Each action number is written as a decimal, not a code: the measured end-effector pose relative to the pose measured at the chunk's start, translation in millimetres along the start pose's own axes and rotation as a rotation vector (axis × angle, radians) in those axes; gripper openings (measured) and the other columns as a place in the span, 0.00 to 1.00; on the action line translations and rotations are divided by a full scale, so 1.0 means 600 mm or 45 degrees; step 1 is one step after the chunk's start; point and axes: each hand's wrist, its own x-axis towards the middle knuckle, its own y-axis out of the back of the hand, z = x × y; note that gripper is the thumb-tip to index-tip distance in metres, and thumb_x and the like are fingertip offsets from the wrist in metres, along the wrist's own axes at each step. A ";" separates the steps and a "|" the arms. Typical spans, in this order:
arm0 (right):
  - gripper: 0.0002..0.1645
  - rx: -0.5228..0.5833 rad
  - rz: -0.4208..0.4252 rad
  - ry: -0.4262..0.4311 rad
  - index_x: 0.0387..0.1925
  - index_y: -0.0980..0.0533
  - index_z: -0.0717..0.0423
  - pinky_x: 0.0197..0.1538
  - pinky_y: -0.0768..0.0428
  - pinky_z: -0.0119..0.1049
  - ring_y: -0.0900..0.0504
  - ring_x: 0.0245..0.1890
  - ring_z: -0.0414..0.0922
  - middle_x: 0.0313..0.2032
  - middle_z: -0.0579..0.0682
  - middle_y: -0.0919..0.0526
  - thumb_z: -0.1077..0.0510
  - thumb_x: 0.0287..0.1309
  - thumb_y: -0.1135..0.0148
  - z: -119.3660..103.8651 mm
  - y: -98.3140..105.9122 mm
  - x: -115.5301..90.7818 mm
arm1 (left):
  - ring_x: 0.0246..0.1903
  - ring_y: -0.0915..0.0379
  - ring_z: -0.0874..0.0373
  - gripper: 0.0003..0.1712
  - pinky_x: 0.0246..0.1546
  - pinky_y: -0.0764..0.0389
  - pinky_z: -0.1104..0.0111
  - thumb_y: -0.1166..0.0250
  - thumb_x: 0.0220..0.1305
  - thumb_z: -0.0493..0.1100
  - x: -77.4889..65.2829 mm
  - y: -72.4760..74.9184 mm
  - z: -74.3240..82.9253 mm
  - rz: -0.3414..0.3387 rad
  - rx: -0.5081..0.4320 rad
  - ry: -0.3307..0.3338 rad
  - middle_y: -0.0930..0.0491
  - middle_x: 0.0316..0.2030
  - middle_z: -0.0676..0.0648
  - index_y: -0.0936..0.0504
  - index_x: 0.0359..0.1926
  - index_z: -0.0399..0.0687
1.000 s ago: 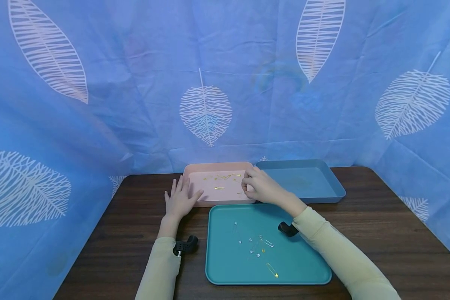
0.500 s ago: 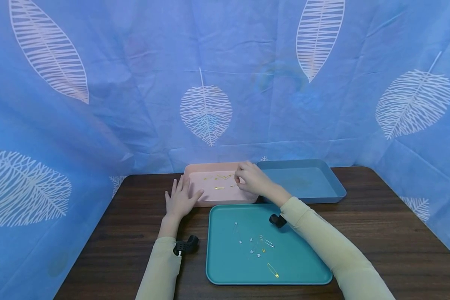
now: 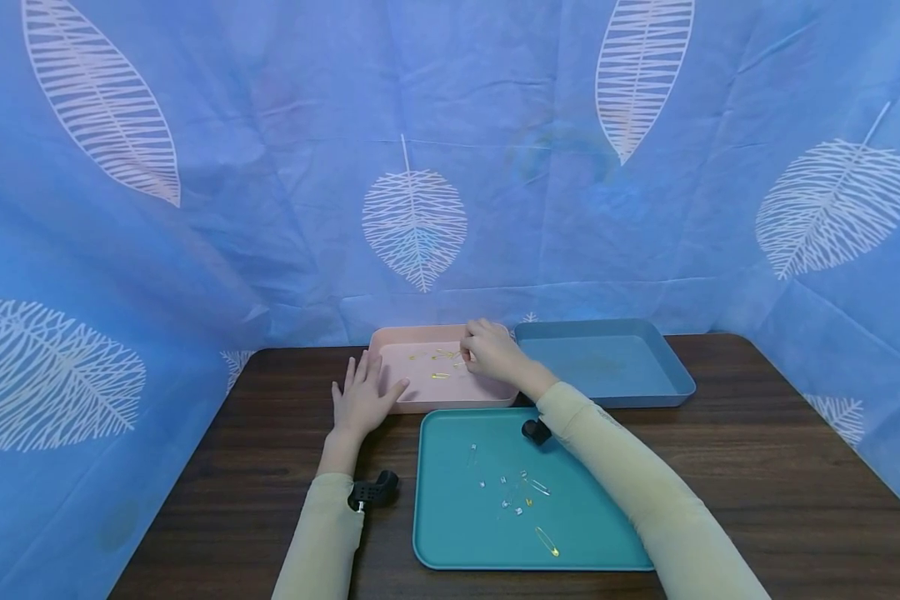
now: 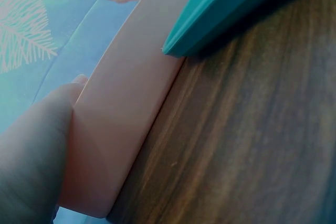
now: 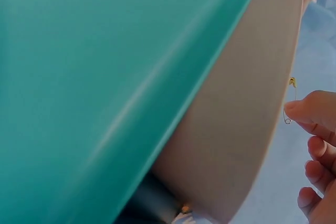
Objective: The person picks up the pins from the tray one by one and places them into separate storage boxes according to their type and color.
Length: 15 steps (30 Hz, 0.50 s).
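My right hand [image 3: 495, 354] is over the right part of the pink tray [image 3: 420, 405]. In the right wrist view, its thumb and finger pinch a gold safety pin [image 5: 292, 83] by the coil end, the clasp pointing up; the other fingers are curled. Several gold safety pins [image 3: 440, 376] lie in the pink tray. At that tray's left side rests my left hand [image 3: 360, 406], fingers spread, its thumb over the near rim. In front, the teal tray [image 3: 450, 542] carries several silver safety pins [image 3: 540, 487] and a gold safety pin [image 3: 547, 542].
A blue tray [image 3: 600, 358] stands right of the pink one on the dark wooden table [image 3: 255, 483]. Behind hangs a blue cloth [image 3: 300, 208] with white leaf prints. The teal tray's far edge sits close against the pink tray's front.
The right hand has moved left and slightly away over the pink tray, still with the safety pin. The left hand stays in place.
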 end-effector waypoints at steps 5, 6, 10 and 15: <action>0.13 -0.026 -0.025 -0.054 0.19 0.27 0.48 0.31 0.37 0.35 0.35 0.31 0.45 0.32 0.47 0.27 0.61 0.55 0.35 -0.004 -0.005 0.019 | 0.77 0.64 0.40 0.51 0.68 0.59 0.30 0.49 0.63 0.74 -0.001 0.002 0.001 0.023 -0.018 -0.010 0.56 0.78 0.43 0.50 0.77 0.54; 0.13 -0.028 -0.040 -0.069 0.19 0.27 0.47 0.31 0.38 0.34 0.36 0.31 0.44 0.32 0.47 0.27 0.61 0.56 0.35 -0.004 -0.007 0.023 | 0.77 0.64 0.40 0.51 0.68 0.59 0.30 0.49 0.63 0.74 -0.001 0.003 0.002 0.025 -0.021 -0.013 0.55 0.78 0.43 0.50 0.77 0.53; 0.12 -0.009 -0.080 -0.107 0.19 0.26 0.47 0.34 0.35 0.35 0.35 0.32 0.44 0.33 0.47 0.26 0.62 0.56 0.37 -0.004 -0.015 0.034 | 0.77 0.64 0.40 0.51 0.67 0.59 0.30 0.49 0.63 0.74 -0.001 0.003 0.002 0.025 -0.020 -0.018 0.55 0.78 0.42 0.49 0.77 0.53; 0.13 -0.012 -0.109 -0.128 0.20 0.27 0.48 0.38 0.31 0.38 0.34 0.33 0.46 0.33 0.47 0.27 0.62 0.58 0.40 -0.005 -0.023 0.047 | 0.77 0.64 0.40 0.50 0.68 0.59 0.30 0.49 0.63 0.74 -0.002 0.004 0.002 0.026 -0.021 -0.014 0.55 0.78 0.42 0.48 0.77 0.53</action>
